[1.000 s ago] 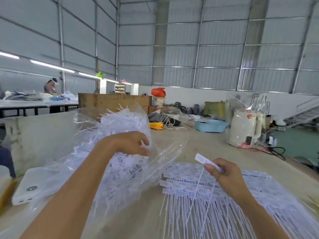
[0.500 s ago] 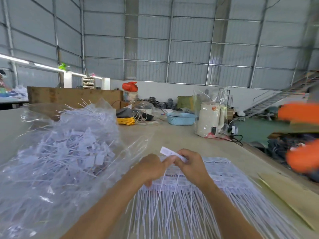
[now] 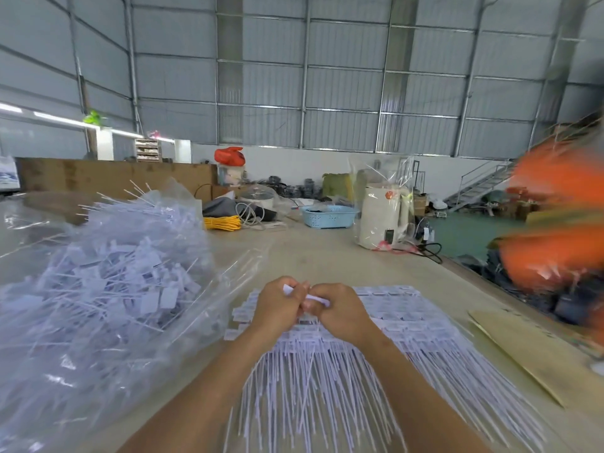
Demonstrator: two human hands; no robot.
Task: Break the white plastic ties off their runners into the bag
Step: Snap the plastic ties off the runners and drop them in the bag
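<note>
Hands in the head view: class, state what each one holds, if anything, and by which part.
Both the left hand and right hand pinch one white tie piece by its flat tag end, above the stack of ties.

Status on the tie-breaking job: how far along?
Done: clear bag already bulges with loose ties. In hand: left hand and right hand both pinch one white piece between them. Left: a wide stack of unbroken runners on the table.

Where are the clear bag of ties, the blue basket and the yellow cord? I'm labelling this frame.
clear bag of ties (image 3: pixel 98 289), head view, on the bag's bulging front side.
blue basket (image 3: pixel 328 217), head view, on its front wall.
yellow cord (image 3: pixel 222 223), head view, mid-coil.
</note>
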